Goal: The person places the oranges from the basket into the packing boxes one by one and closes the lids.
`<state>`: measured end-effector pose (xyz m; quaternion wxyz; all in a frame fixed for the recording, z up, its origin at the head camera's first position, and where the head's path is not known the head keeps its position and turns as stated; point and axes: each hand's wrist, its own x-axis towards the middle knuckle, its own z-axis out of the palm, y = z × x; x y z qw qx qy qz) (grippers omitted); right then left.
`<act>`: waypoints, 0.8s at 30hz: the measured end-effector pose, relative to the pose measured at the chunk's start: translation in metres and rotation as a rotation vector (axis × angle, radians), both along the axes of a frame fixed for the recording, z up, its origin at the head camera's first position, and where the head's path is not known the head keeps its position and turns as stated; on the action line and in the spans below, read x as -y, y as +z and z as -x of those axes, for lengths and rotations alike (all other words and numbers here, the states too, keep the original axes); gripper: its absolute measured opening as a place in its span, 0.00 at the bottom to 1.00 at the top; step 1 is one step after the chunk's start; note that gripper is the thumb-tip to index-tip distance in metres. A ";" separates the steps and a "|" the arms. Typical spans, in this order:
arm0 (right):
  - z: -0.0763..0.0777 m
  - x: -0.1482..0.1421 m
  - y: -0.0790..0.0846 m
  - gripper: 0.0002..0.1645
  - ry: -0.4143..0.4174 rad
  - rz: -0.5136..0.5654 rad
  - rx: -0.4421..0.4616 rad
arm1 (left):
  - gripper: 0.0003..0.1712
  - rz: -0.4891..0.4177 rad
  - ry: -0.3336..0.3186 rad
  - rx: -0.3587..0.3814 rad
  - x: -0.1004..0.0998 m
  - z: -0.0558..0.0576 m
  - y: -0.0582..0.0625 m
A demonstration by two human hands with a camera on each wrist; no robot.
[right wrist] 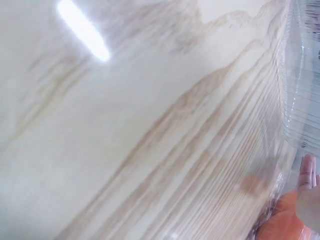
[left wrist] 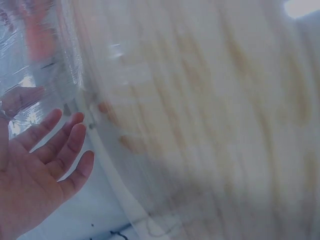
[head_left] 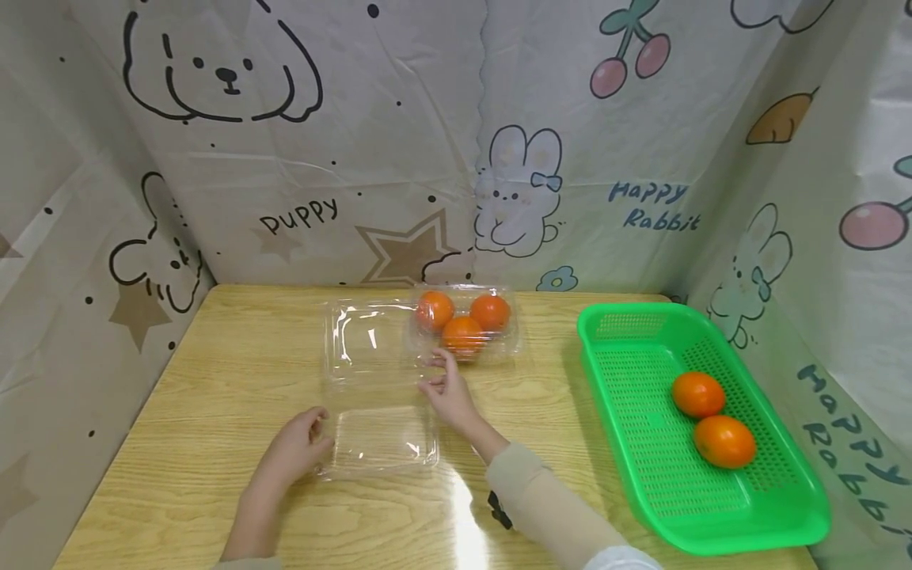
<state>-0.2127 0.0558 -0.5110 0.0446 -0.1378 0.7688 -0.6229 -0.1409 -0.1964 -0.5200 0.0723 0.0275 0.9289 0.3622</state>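
An empty clear plastic clamshell box (head_left: 385,443) lies unfolded on the table, its lid half toward the back. My left hand (head_left: 295,445) is at the left edge of the near half. In the left wrist view its fingers (left wrist: 70,150) are spread and loosely straight beside the plastic. Near the box's right edge, around the fold, is my right hand (head_left: 450,396), fingers relaxed, with nothing held. Just beyond it stands a second clear box (head_left: 509,336), lid down, with three orange fruits (head_left: 463,336) inside. The right wrist view shows only part of the right hand (right wrist: 307,175).
On the right, a green plastic basket (head_left: 620,419) holds two orange fruits (head_left: 724,442). The wooden table (head_left: 192,475) meets printed cloth walls (head_left: 399,158) at the back and sides. A small black object (head_left: 499,511) shows by the right sleeve.
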 end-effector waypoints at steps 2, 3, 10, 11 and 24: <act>0.000 -0.004 -0.001 0.34 -0.007 -0.007 -0.001 | 0.25 0.014 -0.005 0.000 -0.004 0.002 -0.002; 0.001 -0.006 -0.001 0.34 -0.011 -0.008 -0.004 | 0.25 0.021 -0.006 0.003 -0.006 0.003 -0.002; 0.002 -0.017 -0.001 0.33 -0.042 -0.013 -0.056 | 0.25 0.073 -0.005 -0.008 -0.021 0.006 -0.005; 0.002 -0.018 -0.001 0.33 -0.047 -0.015 -0.064 | 0.25 0.084 -0.004 -0.010 -0.023 0.007 -0.006; 0.001 -0.035 0.000 0.33 -0.092 -0.046 -0.083 | 0.26 0.301 0.005 -0.149 -0.047 0.010 -0.010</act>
